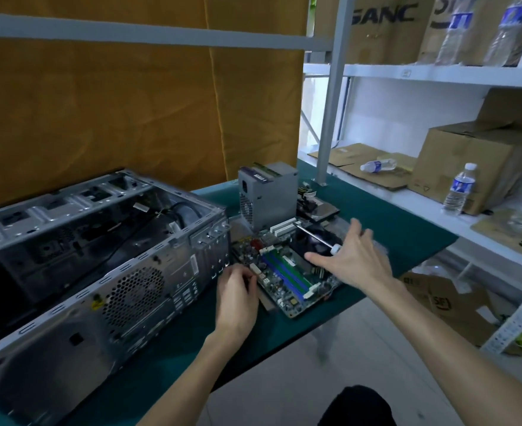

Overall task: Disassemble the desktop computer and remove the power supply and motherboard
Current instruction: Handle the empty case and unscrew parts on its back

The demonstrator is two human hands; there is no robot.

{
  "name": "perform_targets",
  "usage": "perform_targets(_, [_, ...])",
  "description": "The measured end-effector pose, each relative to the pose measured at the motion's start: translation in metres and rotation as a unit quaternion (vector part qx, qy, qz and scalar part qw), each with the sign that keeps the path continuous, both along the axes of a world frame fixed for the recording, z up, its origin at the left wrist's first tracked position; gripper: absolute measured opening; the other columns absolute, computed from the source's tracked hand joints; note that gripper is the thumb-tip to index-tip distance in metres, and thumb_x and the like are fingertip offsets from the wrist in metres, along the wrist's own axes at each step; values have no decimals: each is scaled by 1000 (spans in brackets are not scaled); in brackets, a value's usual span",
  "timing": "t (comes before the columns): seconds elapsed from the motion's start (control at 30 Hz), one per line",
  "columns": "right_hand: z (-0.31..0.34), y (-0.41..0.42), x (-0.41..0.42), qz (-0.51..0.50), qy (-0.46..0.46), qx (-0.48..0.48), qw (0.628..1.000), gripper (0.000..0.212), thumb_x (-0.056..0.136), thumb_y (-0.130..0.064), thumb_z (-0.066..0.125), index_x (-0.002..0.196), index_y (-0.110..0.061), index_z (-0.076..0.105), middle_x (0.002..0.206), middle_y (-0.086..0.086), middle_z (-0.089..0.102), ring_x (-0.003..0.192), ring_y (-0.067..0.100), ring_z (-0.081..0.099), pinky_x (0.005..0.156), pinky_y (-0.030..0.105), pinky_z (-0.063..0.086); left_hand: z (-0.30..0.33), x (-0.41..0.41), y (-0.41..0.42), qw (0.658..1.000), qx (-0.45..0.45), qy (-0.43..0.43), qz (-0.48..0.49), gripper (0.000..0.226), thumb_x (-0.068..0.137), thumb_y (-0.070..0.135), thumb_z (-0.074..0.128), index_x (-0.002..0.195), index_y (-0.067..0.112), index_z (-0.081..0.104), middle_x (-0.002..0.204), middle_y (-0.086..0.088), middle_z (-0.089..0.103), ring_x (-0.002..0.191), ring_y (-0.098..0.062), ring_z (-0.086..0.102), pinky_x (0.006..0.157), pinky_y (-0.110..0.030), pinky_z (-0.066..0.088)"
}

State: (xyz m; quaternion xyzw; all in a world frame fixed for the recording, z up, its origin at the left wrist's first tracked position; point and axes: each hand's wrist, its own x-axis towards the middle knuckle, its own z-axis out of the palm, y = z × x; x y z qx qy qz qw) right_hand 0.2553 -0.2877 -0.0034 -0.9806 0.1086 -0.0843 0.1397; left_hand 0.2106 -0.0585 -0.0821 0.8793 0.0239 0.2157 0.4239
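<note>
Pretty much done: green motherboard [284,272] and grey metal power supply box [267,195] sit right of the gutted silver case [99,241]; left hand [238,290] curls on the board's edge, right hand [355,259] spread open above it

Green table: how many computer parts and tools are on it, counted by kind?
Computer case: 1
Power supply: 1
Motherboard: 1
Hard drive: 1
Screwdriver: 1
Total: 5
</note>
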Motion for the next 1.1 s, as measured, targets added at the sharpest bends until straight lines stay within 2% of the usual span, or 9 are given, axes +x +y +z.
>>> perform_targets(0.07, [10, 5, 9, 39, 41, -6, 998, 134, 57, -97, 61, 153, -10, 28, 135, 15, 58, 106, 27, 67, 69, 38, 54, -1, 1, 1, 1000, 28, 3, 0, 10, 98, 13, 62, 90, 19, 59, 92, 8, 57, 85, -6, 53, 74, -26, 43])
perform_targets(0.13, [17, 10, 17, 70, 54, -16, 996, 92, 62, -87, 70, 114, -13, 59, 83, 0, 67, 67, 16, 65, 48, 28, 43, 2, 0, 0, 999, 40, 5, -9, 9, 97, 13, 63, 91, 19, 59, 94, 7, 58, 87, -9, 54, 75, -28, 46])
perform_targets(0.2, [20, 14, 18, 81, 46, 1, 996, 61, 65, -76, 77, 74, -19, 56, 59, -4, 60, 48, 16, 57, 42, 24, 34, 4, -2, 0, 999, 41, 17, -10, 7, 98, 15, 62, 93, 19, 59, 97, 5, 59, 88, -10, 55, 77, -28, 47])
perform_targets(0.37, [15, 10, -3, 75, -22, -34, 996, 64, 60, -79, 73, 50, -22, 47, 36, -10, 41, 31, 12, 43, 35, 16, 25, 6, -6, 1, 999, 49, 3, 5, 6, 99, 16, 61, 94, 19, 59, 93, 1, 65, 84, -15, 60, 74, -36, 52])
perform_targets(0.63, [8, -41, -32, 56, -62, -2, 997, 62, 54, -83, 68, 69, -24, 61, 49, -10, 57, 43, 8, 55, 40, 19, 37, 9, -9, -17, 996, 86, -20, 4, 3, 94, 23, 70, 93, 22, 68, 80, 9, 70, 73, -6, 65, 66, -32, 56])
perform_targets(0.73, [7, -64, -33, 36, -63, 2, 997, 64, 55, -84, 67, 80, -25, 64, 55, -8, 61, 48, 11, 60, 44, 21, 43, 12, 6, -19, 994, 107, 3, 25, 3, 92, 24, 72, 89, 22, 73, 84, 8, 74, 80, -12, 68, 78, -36, 57])
perform_targets(0.83, [4, -79, -30, 27, -61, 15, 998, 67, 57, -84, 68, 91, -27, 65, 63, -8, 63, 53, 12, 61, 44, 21, 40, 13, 26, -22, 987, 140, 47, 69, 8, 94, 32, 68, 90, 29, 74, 89, 7, 75, 98, -21, 63, 96, -40, 45])
perform_targets(0.97, [7, -84, -17, 11, -61, 24, 998, 68, 55, -85, 66, 90, -27, 65, 65, -9, 64, 55, 11, 61, 45, 22, 43, 18, 44, -26, 986, 118, 98, 71, 11, 95, 30, 65, 97, 29, 77, 99, 0, 77, 106, -26, 63, 101, -39, 43])
perform_targets(1.1, [10, -90, -3, 12, -47, 25, 999, 78, 55, -88, 64, 103, -27, 68, 62, -9, 64, 55, 12, 62, 47, 22, 46, 26, 44, -28, 988, 132, 71, 23, 19, 92, 18, 64, 106, 20, 76, 100, 0, 76, 96, -25, 70, 80, -32, 55])
